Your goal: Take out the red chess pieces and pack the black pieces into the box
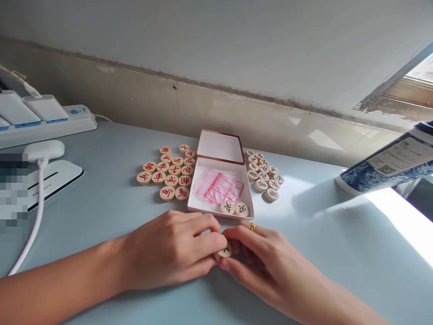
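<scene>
Just in front of the open box, a round wooden xiangqi piece (225, 250) with a black mark sits between my two hands, partly covered by fingers. My left hand (172, 250) closes on its left side with bent fingers. From the right, my right hand (267, 259), with a ring on one finger, pinches the same piece between thumb and forefinger. Inside the shallow white box (251, 201) lie a clear plastic bag with red lines (216, 185) and, at the near edge, two black-marked pieces, a left one (227, 207) and a right one (241, 209).
Several red-marked pieces (171, 180) lie left of the box, several black-marked ones (263, 169) right of it. The box's lid (220, 146) leans open behind. A blue cylinder (389, 158) stands at right; a power strip (50, 128) and white cable (37, 225) are at left.
</scene>
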Motion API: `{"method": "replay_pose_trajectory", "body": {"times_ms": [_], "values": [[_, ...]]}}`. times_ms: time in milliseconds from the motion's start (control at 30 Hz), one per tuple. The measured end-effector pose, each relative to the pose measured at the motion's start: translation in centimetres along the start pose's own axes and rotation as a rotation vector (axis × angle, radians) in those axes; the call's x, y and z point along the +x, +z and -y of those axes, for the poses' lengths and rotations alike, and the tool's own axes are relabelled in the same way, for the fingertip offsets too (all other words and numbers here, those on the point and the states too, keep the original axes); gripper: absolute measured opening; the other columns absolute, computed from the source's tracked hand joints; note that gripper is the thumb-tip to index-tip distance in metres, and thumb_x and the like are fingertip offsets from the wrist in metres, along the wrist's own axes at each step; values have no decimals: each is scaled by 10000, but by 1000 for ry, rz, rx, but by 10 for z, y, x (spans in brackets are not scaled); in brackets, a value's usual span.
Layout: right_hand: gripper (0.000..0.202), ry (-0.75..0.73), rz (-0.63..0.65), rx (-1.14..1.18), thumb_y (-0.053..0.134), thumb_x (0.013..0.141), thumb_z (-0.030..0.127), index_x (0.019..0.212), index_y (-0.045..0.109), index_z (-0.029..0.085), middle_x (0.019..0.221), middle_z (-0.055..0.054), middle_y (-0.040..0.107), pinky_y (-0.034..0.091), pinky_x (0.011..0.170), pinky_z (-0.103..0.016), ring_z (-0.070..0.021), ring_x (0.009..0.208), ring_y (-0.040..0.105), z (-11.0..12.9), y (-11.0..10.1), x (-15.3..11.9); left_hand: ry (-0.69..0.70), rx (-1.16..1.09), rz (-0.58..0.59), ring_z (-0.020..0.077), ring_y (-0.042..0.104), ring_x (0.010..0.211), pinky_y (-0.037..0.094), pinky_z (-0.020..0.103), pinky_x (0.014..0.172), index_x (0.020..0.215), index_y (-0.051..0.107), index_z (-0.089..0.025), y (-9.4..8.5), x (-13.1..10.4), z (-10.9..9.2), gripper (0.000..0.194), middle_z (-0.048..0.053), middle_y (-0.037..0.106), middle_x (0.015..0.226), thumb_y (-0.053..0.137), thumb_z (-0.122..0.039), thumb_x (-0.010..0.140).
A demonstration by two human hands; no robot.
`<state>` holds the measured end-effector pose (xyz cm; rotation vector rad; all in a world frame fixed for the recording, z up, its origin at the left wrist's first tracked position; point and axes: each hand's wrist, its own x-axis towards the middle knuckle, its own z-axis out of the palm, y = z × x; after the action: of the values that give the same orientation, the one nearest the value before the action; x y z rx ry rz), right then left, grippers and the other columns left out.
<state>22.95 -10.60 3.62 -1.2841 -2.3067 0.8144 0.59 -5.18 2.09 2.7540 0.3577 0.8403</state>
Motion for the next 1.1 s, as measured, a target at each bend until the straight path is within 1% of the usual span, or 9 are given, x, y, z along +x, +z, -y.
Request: {"method": "replay_pose_trajectory", "body": {"times_ms": [67,133,233,367,533,667,867,967,1100], "values": [[135,11,-1,49,596,984,284,898,601,179,758,26,568,367,521,-213,-83,593,453,1,-2,0,-43,-54,-1,130,670,813,500,218,713,1029,615,-152,-1,-1,-1,89,28,662,939,546,-201,1001],[120,17,2,87,607,981,291,956,629,176,745,35,572,369,510,-205,-77,581,451,1,-5,0,-78,-115,15,144,669,841,505,222,734,1058,601,-146,-1,-1,-2,127,35,663,950,576,-248,988],[129,2,12,102,624,966,286,1007,648,166,730,35,582,390,521,-205,-80,586,476,1,-7,1,-113,-160,32,136,653,818,496,218,746,1059,576,-152,-2,-2,-1,118,19,662,920,543,-255,1015],[173,-30,-6,99,625,946,246,1088,646,149,750,24,607,429,552,-208,-86,607,516,0,-6,1,-181,-138,33,114,633,743,468,213,693,1043,580,-159,-2,-2,0,151,-8,656,859,489,-278,1061],[176,-42,-16,109,615,950,256,1086,638,147,728,33,588,403,503,-201,-76,563,474,-1,-4,1,-235,-149,87,134,608,717,446,238,658,906,616,-161,-2,-1,-2,258,-5,623,781,481,-315,1062],[135,-33,-8,106,629,941,250,1044,622,163,697,54,551,376,485,-194,-71,546,434,-1,-4,2,-295,-222,115,116,571,666,415,222,623,832,600,-166,-3,0,-2,198,-26,602,740,580,-270,1000],[113,-21,2,125,597,964,245,1051,613,175,720,51,574,384,498,-188,-71,561,454,0,-3,1,-266,-258,79,91,562,652,407,195,625,868,612,-173,-5,1,-3,106,-43,618,748,589,-179,971],[68,-33,-42,100,554,971,196,979,619,177,720,45,574,376,499,-191,-72,562,440,1,-2,0,-303,-282,38,69,550,623,418,169,627,880,604,-183,-5,1,-4,100,-66,592,723,599,-193,979],[90,-44,-85,97,512,996,183,999,602,184,720,45,601,387,512,-191,-71,557,455,0,-2,-2,-333,-327,42,56,561,631,435,142,633,928,616,-197,-7,0,-3,78,-73,614,756,599,-227,997]]}}
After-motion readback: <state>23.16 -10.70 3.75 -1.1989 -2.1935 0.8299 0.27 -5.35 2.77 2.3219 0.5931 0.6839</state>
